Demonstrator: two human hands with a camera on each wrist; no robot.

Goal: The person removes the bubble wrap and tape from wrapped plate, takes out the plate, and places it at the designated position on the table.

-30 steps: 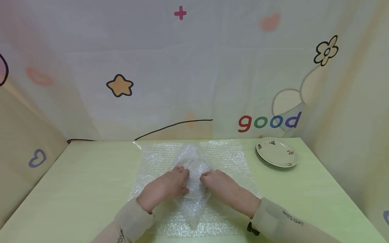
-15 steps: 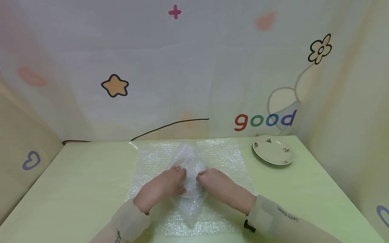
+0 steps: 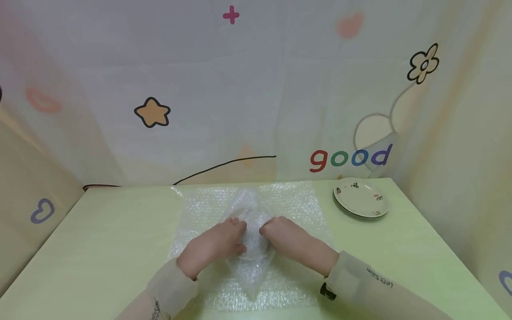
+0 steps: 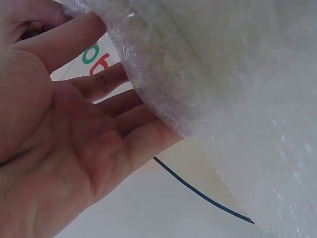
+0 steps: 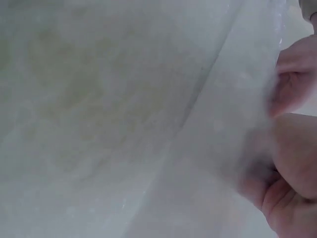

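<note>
A sheet of clear bubble wrap (image 3: 300, 202) lies on the table, its sides folded inward over a rounded, pale bundle in the middle. What the bundle contains is hidden under the layers. My left hand (image 3: 216, 244) rests against the bundle's left side; in the left wrist view its fairly straight fingers (image 4: 143, 119) touch the wrap's edge, thumb spread apart from them. On the opposite side, my right hand (image 3: 290, 240) pinches the folded wrap with curled fingers. That hand (image 5: 292, 183) appears blurred at the wrap's edge in the right wrist view.
White plates (image 3: 362, 200) with small floral prints sit stacked at the table's back right. Pale yellow-green covering spreads over the table (image 3: 108, 249). A printed curtain (image 3: 200, 89) hangs behind and along both sides.
The head view has shifted slightly. My right hand has moved a little away from me along the bundle's right side; my left hand stays almost still.
</note>
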